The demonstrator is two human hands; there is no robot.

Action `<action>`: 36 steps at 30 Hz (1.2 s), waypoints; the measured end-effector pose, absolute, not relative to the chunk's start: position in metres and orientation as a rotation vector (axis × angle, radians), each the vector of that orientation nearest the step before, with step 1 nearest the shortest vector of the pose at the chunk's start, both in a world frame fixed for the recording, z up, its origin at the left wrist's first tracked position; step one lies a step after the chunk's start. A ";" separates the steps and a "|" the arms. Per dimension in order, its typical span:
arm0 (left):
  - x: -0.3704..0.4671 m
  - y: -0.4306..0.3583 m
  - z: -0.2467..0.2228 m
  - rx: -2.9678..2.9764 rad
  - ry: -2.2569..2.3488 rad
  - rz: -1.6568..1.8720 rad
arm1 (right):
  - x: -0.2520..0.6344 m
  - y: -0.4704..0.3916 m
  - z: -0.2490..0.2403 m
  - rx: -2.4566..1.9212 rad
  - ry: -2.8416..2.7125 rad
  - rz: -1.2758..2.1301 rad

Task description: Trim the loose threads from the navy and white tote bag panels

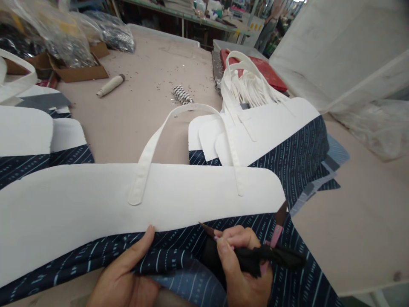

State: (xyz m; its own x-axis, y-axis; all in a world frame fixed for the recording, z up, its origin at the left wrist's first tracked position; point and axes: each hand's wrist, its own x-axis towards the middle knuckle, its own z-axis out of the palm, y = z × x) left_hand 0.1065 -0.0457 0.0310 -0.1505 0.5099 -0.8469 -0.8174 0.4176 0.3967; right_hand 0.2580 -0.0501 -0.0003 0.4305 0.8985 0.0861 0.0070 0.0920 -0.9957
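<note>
A large bag panel, its upper band white (pixel 191 187) and its lower cloth navy with light-blue lettering and stripes (pixel 249 221), lies across the table before me. A white strap handle (pixel 151 147) arches from the band, both ends flat against it. My left hand (pixel 128 268) grips the navy cloth near the seam, thumb on top and fingers beneath, lifting a fold. In my right hand (pixel 239 260) are scissors (pixel 277 228) with dark blades, pink parts and black-wrapped handles. Their blades are spread; one tip points at the seam. Part of the handles is hidden by my fingers.
More white-and-navy panels (pixel 277 136) with handles are stacked at the right, others (pixel 25 132) at the left. A wooden-handled tool (pixel 110 85) and a black-and-white twisted bundle (pixel 182 94) lie beyond. Cardboard boxes (pixel 79 74) with plastic bags stand back left. Translucent sheeting (pixel 345 55) hangs right.
</note>
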 end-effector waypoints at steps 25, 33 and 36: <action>0.114 -0.043 0.046 -0.295 1.352 1.211 | 0.244 -0.055 -0.003 -1.333 -0.897 0.849; 0.121 -0.038 0.054 -0.186 1.434 1.253 | 0.243 -0.053 -0.004 -1.335 -0.935 0.826; 0.119 -0.041 0.048 -0.143 1.387 1.275 | 0.249 -0.050 -0.001 -1.358 -1.052 0.797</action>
State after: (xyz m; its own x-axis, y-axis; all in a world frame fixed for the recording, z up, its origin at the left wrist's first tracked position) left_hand 0.1192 -0.0414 0.0477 -0.3055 0.5680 -0.7642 -0.7137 0.3947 0.5787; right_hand 0.2490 -0.0505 -0.0013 0.3602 0.9239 0.1289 0.1255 0.0890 -0.9881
